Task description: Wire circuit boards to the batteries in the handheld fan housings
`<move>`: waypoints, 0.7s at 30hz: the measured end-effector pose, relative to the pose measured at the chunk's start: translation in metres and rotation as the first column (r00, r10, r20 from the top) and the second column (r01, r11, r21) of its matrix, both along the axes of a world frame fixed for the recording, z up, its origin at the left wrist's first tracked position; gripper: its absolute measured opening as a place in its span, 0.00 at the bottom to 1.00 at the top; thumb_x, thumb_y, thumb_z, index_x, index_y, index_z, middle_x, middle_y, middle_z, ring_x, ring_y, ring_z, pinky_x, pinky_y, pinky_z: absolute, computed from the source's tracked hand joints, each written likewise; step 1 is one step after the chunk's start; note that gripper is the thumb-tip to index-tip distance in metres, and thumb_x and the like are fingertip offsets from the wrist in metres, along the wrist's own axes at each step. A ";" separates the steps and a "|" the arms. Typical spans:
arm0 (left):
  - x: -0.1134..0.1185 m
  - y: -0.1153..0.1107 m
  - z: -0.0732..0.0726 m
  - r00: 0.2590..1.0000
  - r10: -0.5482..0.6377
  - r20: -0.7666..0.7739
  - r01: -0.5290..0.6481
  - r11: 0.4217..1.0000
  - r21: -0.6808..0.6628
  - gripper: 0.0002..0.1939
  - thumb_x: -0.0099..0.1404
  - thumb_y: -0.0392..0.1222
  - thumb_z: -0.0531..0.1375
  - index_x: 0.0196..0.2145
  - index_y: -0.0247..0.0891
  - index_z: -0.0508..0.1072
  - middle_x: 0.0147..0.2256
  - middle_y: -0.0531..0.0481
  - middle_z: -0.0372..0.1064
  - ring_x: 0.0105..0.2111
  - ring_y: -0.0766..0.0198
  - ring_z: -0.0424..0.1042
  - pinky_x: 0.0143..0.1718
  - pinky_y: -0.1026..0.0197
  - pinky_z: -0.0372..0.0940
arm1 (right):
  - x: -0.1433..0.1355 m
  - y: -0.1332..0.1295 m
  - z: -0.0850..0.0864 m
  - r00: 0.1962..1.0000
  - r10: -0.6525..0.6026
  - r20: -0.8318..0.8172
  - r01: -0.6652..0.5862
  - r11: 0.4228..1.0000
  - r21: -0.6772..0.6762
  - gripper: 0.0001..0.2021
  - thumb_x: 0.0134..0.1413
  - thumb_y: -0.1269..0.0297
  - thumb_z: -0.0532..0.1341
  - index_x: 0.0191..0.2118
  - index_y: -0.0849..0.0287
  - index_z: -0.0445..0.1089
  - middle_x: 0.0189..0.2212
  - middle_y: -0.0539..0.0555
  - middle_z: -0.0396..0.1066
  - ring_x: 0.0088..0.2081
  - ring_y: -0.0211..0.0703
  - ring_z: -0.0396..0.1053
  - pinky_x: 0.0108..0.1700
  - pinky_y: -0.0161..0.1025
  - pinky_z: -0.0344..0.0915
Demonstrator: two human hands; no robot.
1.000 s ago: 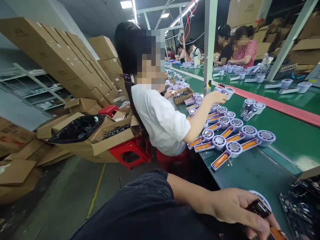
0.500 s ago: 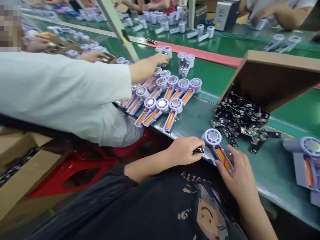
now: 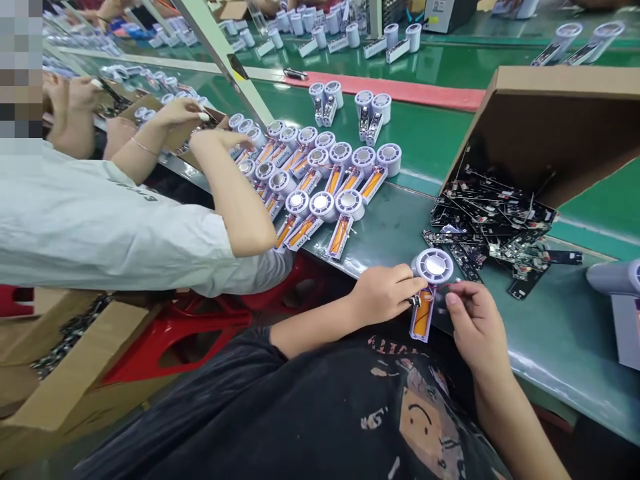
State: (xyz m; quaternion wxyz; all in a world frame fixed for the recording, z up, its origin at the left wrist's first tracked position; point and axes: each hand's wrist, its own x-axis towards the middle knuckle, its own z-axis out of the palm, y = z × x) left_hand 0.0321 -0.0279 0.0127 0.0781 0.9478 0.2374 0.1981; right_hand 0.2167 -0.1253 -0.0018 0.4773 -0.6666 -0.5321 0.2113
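Note:
A lilac handheld fan [image 3: 434,267] with an orange battery [image 3: 423,315] in its open handle lies at the near bench edge, its handle pointing toward me. My left hand [image 3: 383,295] is closed round a small black part [image 3: 414,301], mostly hidden in the fingers, and its index finger presses on the fan's neck. On the other side, my right hand [image 3: 477,327] pinches thin wires beside the fan head; a tiny white end shows at its fingertips.
An open cardboard box [image 3: 525,80] spills black circuit boards [image 3: 493,227] onto the green bench [image 3: 395,220]. Rows of similar fans [image 3: 320,203] lie left of it. A co-worker's arm [image 3: 235,193] reaches in from the left. Another fan unit [image 3: 617,277] sits at right.
The fan's handle has swung left toward me. My left hand has moved right onto the fan; my right hand has let go of the handle and closed into a pinch. The co-worker's hand has drawn back left.

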 end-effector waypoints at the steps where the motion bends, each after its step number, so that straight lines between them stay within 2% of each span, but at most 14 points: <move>1: -0.001 0.001 -0.001 1.000 -0.014 -0.004 0.014 1.000 0.020 0.12 0.69 0.39 0.55 0.46 0.39 0.76 0.37 0.48 0.74 0.31 0.63 0.74 0.29 0.62 0.65 | -0.001 0.000 0.001 1.000 0.014 0.016 -0.014 1.000 0.006 0.13 0.61 0.56 0.61 0.49 0.53 0.67 0.39 0.53 0.68 0.34 0.41 0.68 0.37 0.42 0.69; 3: -0.003 0.001 -0.002 1.000 -0.031 -0.005 0.031 0.999 0.017 0.11 0.69 0.39 0.55 0.44 0.38 0.76 0.36 0.48 0.74 0.31 0.63 0.74 0.29 0.62 0.65 | -0.005 0.000 0.006 0.991 0.074 0.112 -0.077 0.997 0.022 0.22 0.56 0.57 0.64 0.56 0.54 0.64 0.40 0.54 0.67 0.34 0.41 0.66 0.35 0.42 0.69; 4: -0.003 0.002 -0.002 1.000 -0.024 0.010 0.024 1.000 -0.013 0.11 0.68 0.38 0.56 0.43 0.37 0.77 0.37 0.47 0.75 0.32 0.63 0.74 0.30 0.62 0.65 | -0.007 0.001 0.008 0.976 0.114 0.187 -0.122 0.992 0.032 0.23 0.55 0.58 0.65 0.56 0.54 0.64 0.40 0.54 0.67 0.35 0.42 0.66 0.36 0.43 0.69; 7: -0.002 0.003 0.001 0.990 0.065 0.127 -0.037 0.976 -0.213 0.09 0.66 0.36 0.58 0.42 0.36 0.77 0.38 0.47 0.76 0.37 0.61 0.76 0.36 0.63 0.68 | -0.011 0.004 0.012 0.907 0.200 0.372 -0.240 0.969 0.064 0.18 0.57 0.63 0.63 0.53 0.54 0.68 0.39 0.56 0.69 0.39 0.46 0.69 0.39 0.44 0.70; 9: 0.000 0.005 0.004 0.974 0.131 0.185 -0.052 0.924 -0.378 0.07 0.66 0.37 0.61 0.40 0.37 0.78 0.37 0.48 0.78 0.39 0.61 0.76 0.41 0.62 0.69 | -0.011 0.007 0.011 0.893 0.213 0.395 -0.269 0.959 0.090 0.10 0.58 0.66 0.61 0.47 0.54 0.71 0.37 0.55 0.70 0.37 0.45 0.70 0.37 0.43 0.69; 11: 0.003 0.007 0.006 0.969 0.168 0.183 -0.055 0.863 -0.503 0.06 0.66 0.41 0.64 0.39 0.38 0.78 0.35 0.49 0.78 0.36 0.62 0.76 0.41 0.61 0.68 | -0.011 0.009 0.007 0.930 0.198 0.310 -0.242 0.964 0.107 0.04 0.60 0.66 0.60 0.39 0.53 0.73 0.33 0.53 0.71 0.34 0.43 0.70 0.35 0.41 0.68; 13: 0.007 0.008 0.008 0.969 0.196 0.150 -0.080 0.824 -0.561 0.07 0.65 0.43 0.65 0.36 0.38 0.78 0.33 0.49 0.78 0.34 0.62 0.75 0.40 0.61 0.67 | -0.011 0.011 0.003 0.973 0.175 0.149 -0.191 0.976 0.107 0.05 0.61 0.65 0.60 0.35 0.53 0.72 0.31 0.52 0.72 0.33 0.42 0.70 0.34 0.40 0.67; 15: 0.011 0.010 0.009 0.969 0.224 0.103 -0.127 0.812 -0.570 0.08 0.65 0.44 0.65 0.32 0.37 0.78 0.31 0.49 0.77 0.33 0.62 0.74 0.38 0.61 0.65 | -0.011 0.012 0.000 0.988 0.155 0.019 -0.156 0.983 0.100 0.05 0.61 0.62 0.61 0.34 0.53 0.73 0.31 0.52 0.73 0.33 0.42 0.71 0.35 0.40 0.67; 17: 0.014 0.011 0.009 0.969 0.241 0.061 -0.166 0.809 -0.563 0.09 0.64 0.44 0.65 0.29 0.37 0.76 0.28 0.50 0.75 0.31 0.63 0.71 0.35 0.62 0.62 | -0.010 0.012 -0.003 0.989 0.141 -0.042 -0.136 0.985 0.103 0.05 0.60 0.60 0.61 0.35 0.53 0.74 0.32 0.52 0.74 0.34 0.43 0.71 0.36 0.40 0.67; 21: 0.019 0.011 0.006 0.962 0.263 0.074 -0.164 0.773 -0.613 0.08 0.60 0.39 0.64 0.24 0.36 0.73 0.24 0.53 0.70 0.26 0.67 0.66 0.31 0.63 0.59 | -0.005 0.010 -0.009 0.986 0.087 -0.144 -0.074 0.993 0.097 0.07 0.62 0.57 0.61 0.36 0.53 0.74 0.30 0.50 0.72 0.32 0.40 0.69 0.36 0.39 0.66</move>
